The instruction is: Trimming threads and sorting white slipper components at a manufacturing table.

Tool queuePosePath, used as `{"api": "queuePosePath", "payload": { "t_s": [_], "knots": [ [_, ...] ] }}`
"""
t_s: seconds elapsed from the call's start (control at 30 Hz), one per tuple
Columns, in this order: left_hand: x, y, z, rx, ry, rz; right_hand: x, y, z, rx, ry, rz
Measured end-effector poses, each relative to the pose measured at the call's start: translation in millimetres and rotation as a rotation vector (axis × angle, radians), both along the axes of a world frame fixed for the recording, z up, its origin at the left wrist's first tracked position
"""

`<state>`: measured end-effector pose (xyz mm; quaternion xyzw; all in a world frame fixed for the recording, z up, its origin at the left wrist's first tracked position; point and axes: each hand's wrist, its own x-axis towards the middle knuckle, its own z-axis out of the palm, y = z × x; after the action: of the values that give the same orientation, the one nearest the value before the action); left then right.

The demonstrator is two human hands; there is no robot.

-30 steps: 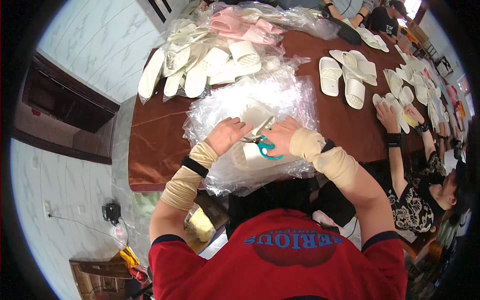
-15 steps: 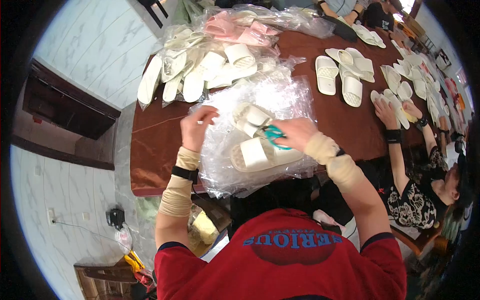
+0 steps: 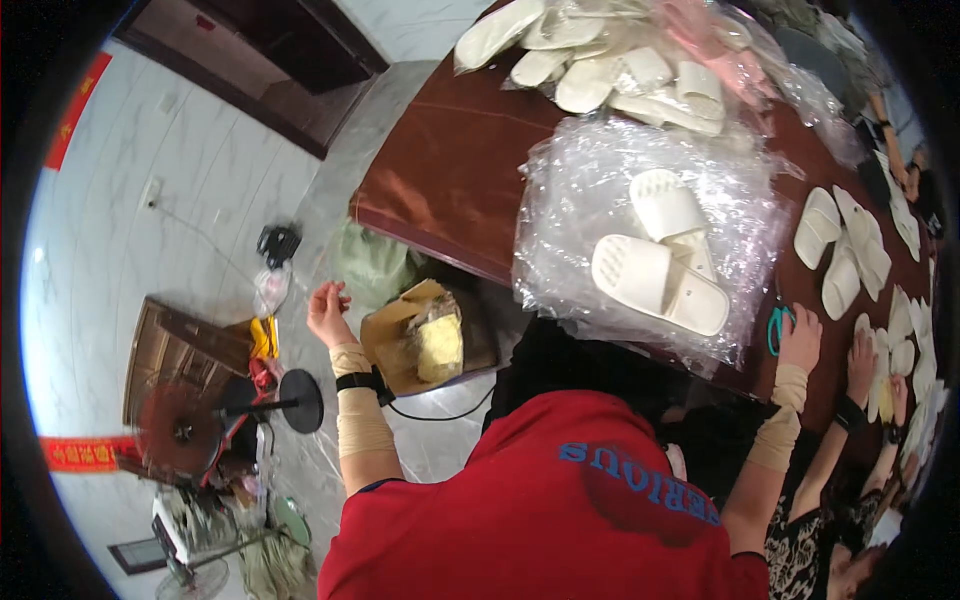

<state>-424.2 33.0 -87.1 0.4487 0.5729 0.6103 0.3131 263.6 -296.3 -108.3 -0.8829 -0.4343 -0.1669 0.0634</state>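
Two white slippers lie on a stack of clear plastic bags [image 3: 560, 215] at the table's near edge. The upper slipper [image 3: 668, 205] partly overlaps the lower slipper [image 3: 632, 272]. My right hand [image 3: 800, 340] is beside the stack, low over the table, with its fingers at the teal handles of the scissors [image 3: 776, 330]; the blades cannot be made out. Off the table's left side, my left hand [image 3: 330, 315] is raised near a cardboard box [image 3: 385, 340]. Its fingers are loosely bent and apart, and nothing shows in them.
Bagged white slippers [image 3: 590, 80] and pink slippers [image 3: 690, 40] are heaped at the far side of the brown-covered table [image 3: 440, 170]. More white slippers [image 3: 840, 250] lie to the right, near a co-worker's hands [image 3: 862, 365]. A fan [image 3: 180, 430] stands on the left.
My left hand has moved off the bags to the left, beyond the table. My right hand has carried the scissors rightward from the slippers. The view has turned left.
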Motion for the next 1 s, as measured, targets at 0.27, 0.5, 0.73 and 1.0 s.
{"api": "queuePosePath", "payload": {
  "t_s": [0.27, 0.5, 0.73, 1.0],
  "knots": [
    [-92, -37, -136, -0.282, -0.111, 0.189, -84, 64, 56, 0.354, 0.402, 0.215],
    [82, -2, -98, -0.046, 0.612, 0.015, -156, 88, 36, 0.342, 1.079, 0.210],
    [331, -18, 32, 0.476, 0.643, -0.999, -200, 136, 15, 0.440, 0.941, 0.134],
    [394, 19, -51, 0.516, 0.859, -1.197, -180, 97, 73, 0.159, 0.956, 0.308]
  ]
}}
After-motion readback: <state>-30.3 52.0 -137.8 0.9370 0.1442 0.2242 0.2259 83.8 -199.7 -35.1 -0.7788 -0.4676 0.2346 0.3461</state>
